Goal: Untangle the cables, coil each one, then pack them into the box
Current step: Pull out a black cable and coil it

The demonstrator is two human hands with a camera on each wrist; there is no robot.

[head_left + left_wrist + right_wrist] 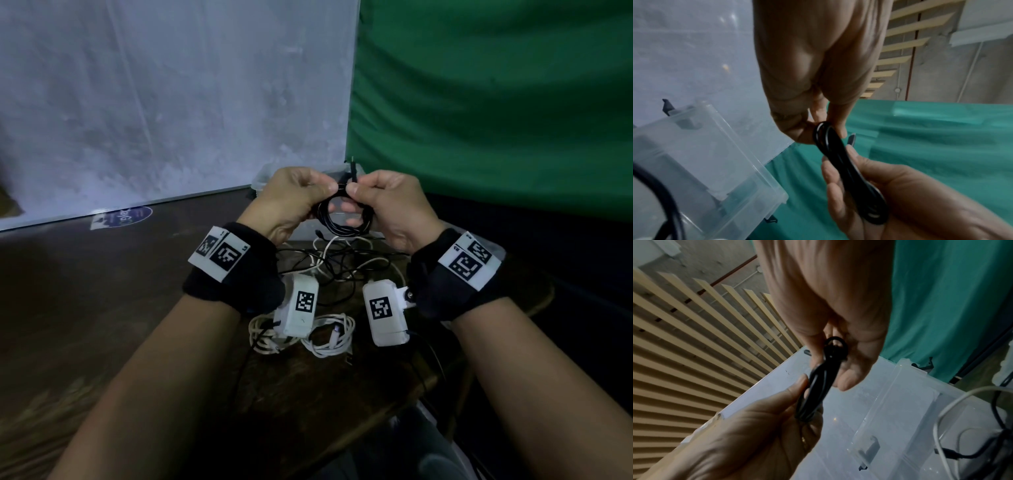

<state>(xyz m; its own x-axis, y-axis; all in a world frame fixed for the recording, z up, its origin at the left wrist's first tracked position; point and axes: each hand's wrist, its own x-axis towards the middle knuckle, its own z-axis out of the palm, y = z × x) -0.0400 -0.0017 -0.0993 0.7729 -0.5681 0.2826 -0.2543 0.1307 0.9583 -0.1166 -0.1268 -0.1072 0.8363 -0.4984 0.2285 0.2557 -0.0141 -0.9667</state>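
Note:
Both hands hold a small black cable coil (343,219) in the air, in front of the clear plastic box (263,176). My left hand (322,192) pinches the coil's top left between thumb and fingers. My right hand (356,192) pinches its top right, where a plug end (352,168) sticks up. In the left wrist view the black coil (830,146) runs from the left hand (818,128) down into the right hand (849,186). The right wrist view shows the coil (818,382) between both hands above the open box (900,402).
A tangle of black and white cables (342,263) lies on the dark wooden table under my hands. Two coiled white cables (329,337) lie nearer to me. A white board and a green cloth (496,102) stand behind the box.

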